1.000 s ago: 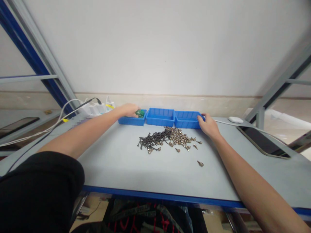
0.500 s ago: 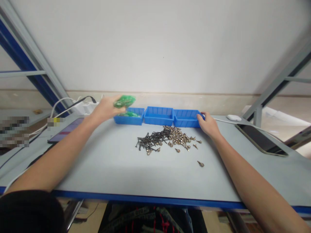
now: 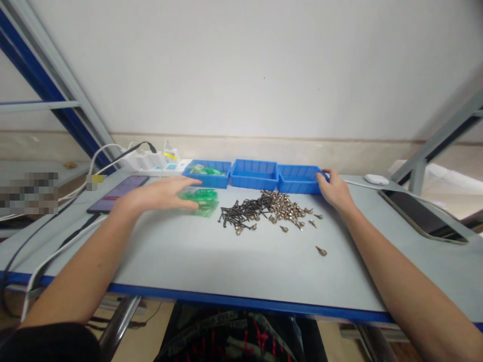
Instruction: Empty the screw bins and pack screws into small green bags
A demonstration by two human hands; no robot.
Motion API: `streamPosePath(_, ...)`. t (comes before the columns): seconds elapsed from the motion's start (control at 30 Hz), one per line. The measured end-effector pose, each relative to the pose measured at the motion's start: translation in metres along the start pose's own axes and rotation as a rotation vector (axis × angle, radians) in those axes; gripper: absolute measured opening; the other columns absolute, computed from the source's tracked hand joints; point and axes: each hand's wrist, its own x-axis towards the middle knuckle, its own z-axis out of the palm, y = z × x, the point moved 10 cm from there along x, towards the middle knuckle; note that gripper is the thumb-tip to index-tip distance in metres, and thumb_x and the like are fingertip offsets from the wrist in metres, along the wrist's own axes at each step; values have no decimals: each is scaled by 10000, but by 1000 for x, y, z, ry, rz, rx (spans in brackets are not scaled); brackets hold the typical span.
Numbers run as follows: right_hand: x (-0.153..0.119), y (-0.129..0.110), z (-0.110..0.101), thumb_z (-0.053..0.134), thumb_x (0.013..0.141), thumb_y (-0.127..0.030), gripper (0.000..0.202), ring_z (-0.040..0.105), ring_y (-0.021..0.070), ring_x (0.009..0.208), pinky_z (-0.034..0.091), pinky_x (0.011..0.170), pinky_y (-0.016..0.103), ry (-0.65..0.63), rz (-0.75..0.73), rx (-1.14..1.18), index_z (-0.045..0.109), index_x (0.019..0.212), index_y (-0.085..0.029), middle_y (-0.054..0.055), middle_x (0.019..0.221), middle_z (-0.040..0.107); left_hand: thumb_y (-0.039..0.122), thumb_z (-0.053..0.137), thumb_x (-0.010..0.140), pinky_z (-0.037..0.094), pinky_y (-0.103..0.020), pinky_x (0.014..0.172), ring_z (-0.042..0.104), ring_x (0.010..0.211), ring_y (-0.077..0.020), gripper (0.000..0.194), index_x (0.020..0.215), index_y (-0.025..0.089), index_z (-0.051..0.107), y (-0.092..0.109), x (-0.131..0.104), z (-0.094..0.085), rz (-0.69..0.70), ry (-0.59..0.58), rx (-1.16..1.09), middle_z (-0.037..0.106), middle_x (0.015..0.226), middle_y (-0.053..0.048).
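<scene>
My left hand [image 3: 166,195] is open, thumb and fingers apart, just left of a slightly blurred green plastic bag [image 3: 206,202] in front of the left blue bin [image 3: 209,183]. More green packets [image 3: 207,171] lie inside that bin. At the row's other end, my right hand [image 3: 336,192] grips the right corner of the right blue bin [image 3: 300,187]. Between the two stands the middle blue bin [image 3: 253,181], with nothing visible inside. Before the bins lie a pile of black screws [image 3: 241,212] and, against it, a heap of brassy metal pieces with pointed ends [image 3: 285,206].
A power strip [image 3: 149,161] with cables stands at the back left, above a phone [image 3: 118,193]. On the right are a white earbud case [image 3: 376,179], a cable and a dark phone-like device [image 3: 420,216]. One stray metal piece [image 3: 321,251] lies nearer the front edge.
My left hand has come down from above the left bin and opened, letting go of the green bag in front of it. The right hand keeps its grip on the bin; the view has shifted slightly.
</scene>
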Motion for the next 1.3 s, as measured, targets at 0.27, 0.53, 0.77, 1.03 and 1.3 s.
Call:
streamPosePath(0.27, -2, 0, 0, 399, 832, -466, 514, 547, 321, 1049, 403, 888, 433, -15, 17, 8, 530, 1203, -135, 174, 1102, 614, 540, 268, 855, 379, -277, 938, 537, 1076, -211, 585, 1190, 151, 550, 2, 75, -42, 32, 203, -45, 593, 1204, -69)
streamPosePath(0.53, -2, -1, 0, 404, 837, -463, 507, 565, 303, 1032, 415, 881, 411, -31, 20, 0, 524, 1206, -137, 165, 1080, 626, 648, 185, 849, 384, -345, 923, 568, 1045, -265, 694, 1150, 206, 626, -21, 134, 3, -79, 48, 7, 618, 1177, -107)
streamPosePath(0.77, -1, 0, 0, 410, 835, -463, 509, 549, 303, 1055, 398, 905, 415, -37, 23, -4, 524, 1212, -141, 157, 1099, 615, 694, 167, 825, 386, -347, 912, 560, 1068, -286, 765, 1181, 180, 607, -26, 127, 6, -168, 116, -32, 610, 1184, -125)
streamPosePath(1.03, 2, 5, 2, 419, 825, -480, 528, 547, 295, 1046, 403, 903, 413, -91, 33, 5, 521, 1225, -152, 153, 1091, 612, 727, 208, 792, 415, -343, 848, 584, 1007, -288, 757, 1102, 183, 635, -27, 121, 2, -210, 183, -34, 642, 1113, -127)
streamPosePath(1.3, 5, 11, 1, 446, 811, -467, 506, 585, 258, 882, 441, 836, 408, -130, 26, 38, 525, 1219, -180, 110, 1007, 632, 729, 290, 758, 435, -312, 740, 619, 879, -281, 736, 967, 135, 671, -32, 126, 4, -227, 154, -73, 676, 985, -148)
